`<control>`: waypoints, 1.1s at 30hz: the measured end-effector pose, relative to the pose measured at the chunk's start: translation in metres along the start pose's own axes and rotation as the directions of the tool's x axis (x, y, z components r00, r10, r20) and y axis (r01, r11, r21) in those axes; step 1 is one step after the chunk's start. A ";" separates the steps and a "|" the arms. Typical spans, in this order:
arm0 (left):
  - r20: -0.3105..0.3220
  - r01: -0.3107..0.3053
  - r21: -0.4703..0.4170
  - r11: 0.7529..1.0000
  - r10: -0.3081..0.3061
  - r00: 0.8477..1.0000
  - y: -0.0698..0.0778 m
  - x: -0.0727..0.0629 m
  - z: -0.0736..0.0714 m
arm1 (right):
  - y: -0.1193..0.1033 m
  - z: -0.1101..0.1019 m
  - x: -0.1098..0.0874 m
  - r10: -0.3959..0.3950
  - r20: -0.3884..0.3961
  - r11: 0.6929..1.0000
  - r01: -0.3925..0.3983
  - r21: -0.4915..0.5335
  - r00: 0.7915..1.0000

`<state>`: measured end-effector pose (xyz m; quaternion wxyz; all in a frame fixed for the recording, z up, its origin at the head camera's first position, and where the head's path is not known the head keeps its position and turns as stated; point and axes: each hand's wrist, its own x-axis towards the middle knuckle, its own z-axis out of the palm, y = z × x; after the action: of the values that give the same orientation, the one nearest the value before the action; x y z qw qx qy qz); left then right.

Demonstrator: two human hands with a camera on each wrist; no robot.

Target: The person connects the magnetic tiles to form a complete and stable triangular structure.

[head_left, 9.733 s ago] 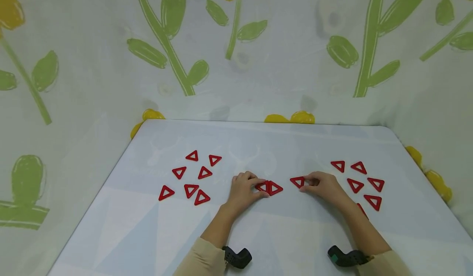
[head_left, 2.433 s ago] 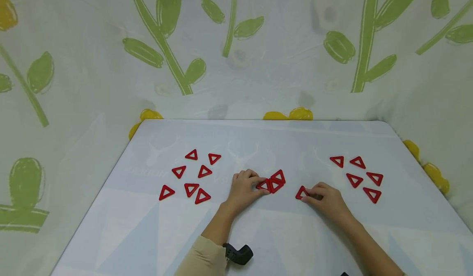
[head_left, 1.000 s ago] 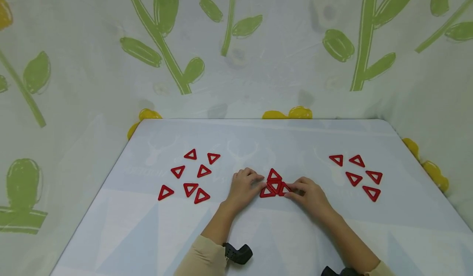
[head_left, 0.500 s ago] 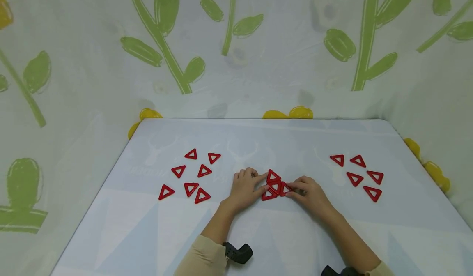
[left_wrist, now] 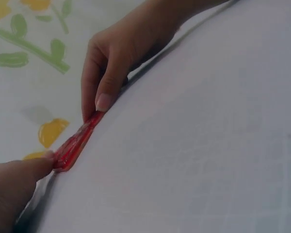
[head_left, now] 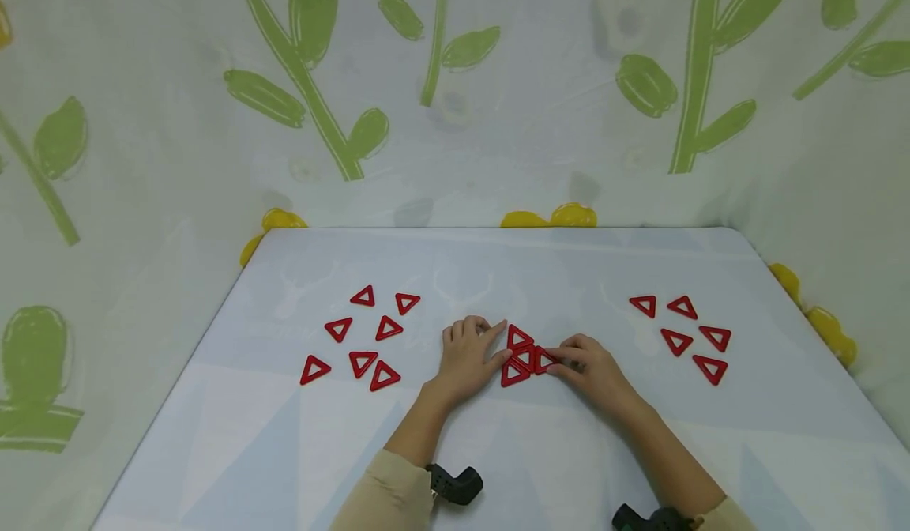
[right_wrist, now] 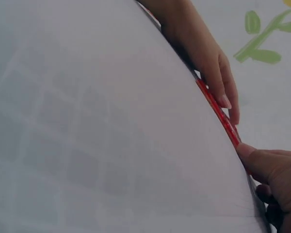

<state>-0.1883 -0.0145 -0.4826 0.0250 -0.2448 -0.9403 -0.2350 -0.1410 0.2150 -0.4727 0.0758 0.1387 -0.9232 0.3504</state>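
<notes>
Several red hollow triangles lie joined in a cluster between the hands in the head view: an upper triangle (head_left: 520,337), a middle triangle (head_left: 524,358), a lower-left triangle (head_left: 515,373) and a right triangle (head_left: 544,360). My left hand (head_left: 465,359) is at the cluster's left side, index finger stretched to the upper triangle and thumb touching the edge near the middle one. With thumb and index finger, my right hand (head_left: 594,373) pinches the right triangle's outer corner. Both wrist views show the red triangles (left_wrist: 76,143) edge-on, low against the white table, between both hands' fingertips.
Several loose red triangles (head_left: 385,376) lie scattered left of the left hand. Another loose group of triangles (head_left: 677,342) is at the right. The pale table (head_left: 455,270) ends at a flower-patterned backdrop (head_left: 540,144). Each wrist wears a black camera (head_left: 457,485).
Two triangles have joined the central pair, one taken from the right group. In the last second the cluster has turned slightly, and my left index finger has moved up to the upper triangle.
</notes>
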 end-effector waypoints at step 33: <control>-0.066 -0.014 0.003 1.000 0.014 0.998 -0.001 -0.001 -0.004 | -0.006 0.006 0.003 0.034 -0.076 0.999 -0.037 -0.036 0.997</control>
<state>-0.1882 -0.0174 -0.4798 0.0581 -0.2435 -0.9376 -0.2415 -0.1422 0.2061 -0.4732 0.1068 0.1075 -0.9284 0.3394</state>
